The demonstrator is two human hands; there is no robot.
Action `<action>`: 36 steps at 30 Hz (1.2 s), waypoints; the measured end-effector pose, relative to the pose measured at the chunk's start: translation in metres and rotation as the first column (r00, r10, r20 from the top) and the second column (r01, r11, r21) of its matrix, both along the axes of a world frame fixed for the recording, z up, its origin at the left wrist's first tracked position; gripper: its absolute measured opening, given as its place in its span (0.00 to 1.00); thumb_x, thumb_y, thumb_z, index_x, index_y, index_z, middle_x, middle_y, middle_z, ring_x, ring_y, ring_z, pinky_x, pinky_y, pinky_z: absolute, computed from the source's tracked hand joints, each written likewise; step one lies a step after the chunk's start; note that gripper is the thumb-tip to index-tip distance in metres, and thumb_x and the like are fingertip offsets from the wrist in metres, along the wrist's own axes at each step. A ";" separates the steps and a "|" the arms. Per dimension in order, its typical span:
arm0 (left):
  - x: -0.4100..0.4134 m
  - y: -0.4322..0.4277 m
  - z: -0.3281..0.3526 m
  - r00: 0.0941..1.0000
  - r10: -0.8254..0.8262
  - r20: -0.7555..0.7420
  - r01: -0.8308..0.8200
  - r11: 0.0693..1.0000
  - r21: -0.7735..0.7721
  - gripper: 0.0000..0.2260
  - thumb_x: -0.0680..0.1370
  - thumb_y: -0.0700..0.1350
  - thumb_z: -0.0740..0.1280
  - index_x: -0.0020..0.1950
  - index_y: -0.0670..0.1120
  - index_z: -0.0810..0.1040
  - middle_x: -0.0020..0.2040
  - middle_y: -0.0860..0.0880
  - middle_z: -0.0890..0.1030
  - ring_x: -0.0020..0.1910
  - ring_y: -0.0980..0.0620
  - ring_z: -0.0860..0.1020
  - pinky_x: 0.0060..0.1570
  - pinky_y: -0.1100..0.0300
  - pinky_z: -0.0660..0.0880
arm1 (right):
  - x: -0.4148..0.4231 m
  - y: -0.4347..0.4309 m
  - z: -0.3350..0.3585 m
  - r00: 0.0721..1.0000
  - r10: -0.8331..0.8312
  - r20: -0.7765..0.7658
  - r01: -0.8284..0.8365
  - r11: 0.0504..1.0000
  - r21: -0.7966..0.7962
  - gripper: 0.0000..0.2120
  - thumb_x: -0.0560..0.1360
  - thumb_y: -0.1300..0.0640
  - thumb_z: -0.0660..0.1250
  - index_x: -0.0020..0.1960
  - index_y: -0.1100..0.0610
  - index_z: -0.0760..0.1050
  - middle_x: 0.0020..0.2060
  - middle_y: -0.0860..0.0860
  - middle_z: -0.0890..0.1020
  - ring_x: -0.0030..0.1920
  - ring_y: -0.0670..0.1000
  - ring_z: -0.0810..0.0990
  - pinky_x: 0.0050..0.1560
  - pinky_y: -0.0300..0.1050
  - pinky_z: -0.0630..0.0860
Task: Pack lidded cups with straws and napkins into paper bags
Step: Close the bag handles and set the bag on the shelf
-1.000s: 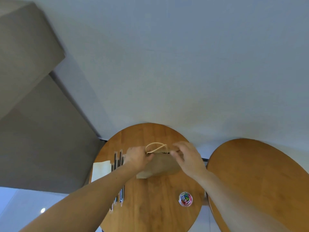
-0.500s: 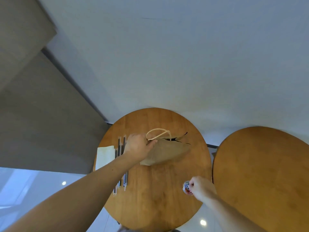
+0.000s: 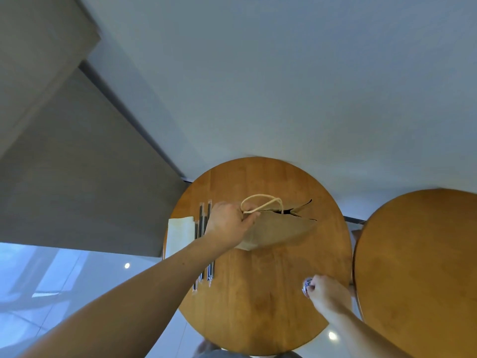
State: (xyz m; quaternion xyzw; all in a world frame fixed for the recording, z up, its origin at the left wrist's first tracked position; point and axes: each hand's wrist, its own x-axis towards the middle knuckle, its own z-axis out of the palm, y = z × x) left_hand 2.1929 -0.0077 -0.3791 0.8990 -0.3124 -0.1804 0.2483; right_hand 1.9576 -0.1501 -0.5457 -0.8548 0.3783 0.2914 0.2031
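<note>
A brown paper bag [image 3: 277,229] with cream rope handles stands on the round wooden table [image 3: 258,293], its top partly gaping at the right. My left hand [image 3: 227,222] grips the bag's upper left edge by the handles. My right hand [image 3: 324,291] is at the table's front right, fingers closed over the small clear container of coloured paper clips [image 3: 307,285], which it mostly hides. Wrapped black straws [image 3: 202,223] lie in a row left of the bag, partly under my left arm. A white napkin [image 3: 179,232] lies at the table's left edge. No cup shows.
A second round wooden table [image 3: 418,267] stands close on the right with a narrow gap between the two. A pale wall rises behind both. A grey panel fills the left, and glossy floor shows below.
My right hand has left the bag's top and dropped to the paper clip container at the front right. My left hand keeps its hold on the bag, whose right top edge has sprung apart.
</note>
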 end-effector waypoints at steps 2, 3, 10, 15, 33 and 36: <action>0.000 0.000 0.000 1.000 0.007 -0.001 -0.007 1.000 -0.001 0.09 0.80 0.50 0.67 0.48 0.48 0.85 0.30 0.55 0.77 0.34 0.52 0.77 0.36 0.65 0.64 | -0.001 0.000 0.002 0.999 -0.028 0.023 0.028 1.000 0.006 0.07 0.78 0.49 0.62 0.46 0.47 0.78 0.36 0.41 0.79 0.36 0.41 0.77 0.28 0.36 0.66; 0.000 0.000 0.000 1.000 0.009 -0.002 -0.009 1.000 0.003 0.09 0.80 0.50 0.67 0.48 0.48 0.85 0.30 0.56 0.77 0.35 0.52 0.78 0.37 0.65 0.64 | -0.002 0.000 0.003 0.999 -0.039 0.033 0.039 0.999 0.006 0.07 0.78 0.48 0.63 0.45 0.46 0.78 0.36 0.41 0.79 0.34 0.40 0.76 0.27 0.35 0.64; 0.003 -0.002 0.000 1.000 -0.009 -0.002 0.010 0.999 0.048 0.09 0.81 0.52 0.65 0.49 0.52 0.84 0.36 0.51 0.83 0.39 0.52 0.80 0.43 0.60 0.72 | -0.001 0.004 0.016 0.963 -0.141 0.231 0.136 0.990 0.040 0.05 0.75 0.49 0.66 0.42 0.49 0.76 0.36 0.43 0.80 0.34 0.42 0.78 0.30 0.38 0.72; 0.006 -0.006 0.000 1.000 0.000 -0.003 0.000 0.994 0.106 0.10 0.80 0.54 0.65 0.49 0.51 0.83 0.33 0.54 0.78 0.37 0.54 0.78 0.37 0.61 0.72 | 0.026 0.004 0.056 0.830 -0.236 0.506 0.133 0.964 0.231 0.09 0.73 0.57 0.72 0.43 0.46 0.73 0.34 0.42 0.81 0.34 0.42 0.81 0.36 0.44 0.81; 0.012 -0.011 0.006 0.996 -0.057 -0.063 0.069 0.973 0.219 0.17 0.80 0.52 0.63 0.32 0.57 0.66 0.29 0.57 0.70 0.29 0.59 0.69 0.27 0.64 0.62 | 0.133 0.018 0.160 0.560 -0.400 0.725 0.093 0.900 0.426 0.07 0.74 0.56 0.75 0.49 0.48 0.79 0.36 0.44 0.84 0.38 0.40 0.82 0.41 0.34 0.76; 0.014 -0.011 0.003 0.995 -0.051 -0.091 0.068 0.979 0.192 0.12 0.80 0.54 0.63 0.37 0.58 0.75 0.29 0.58 0.71 0.29 0.61 0.70 0.27 0.65 0.63 | 0.137 0.021 0.161 0.541 -0.375 0.753 0.130 0.922 0.365 0.06 0.72 0.55 0.76 0.40 0.50 0.79 0.33 0.44 0.83 0.36 0.41 0.80 0.37 0.32 0.74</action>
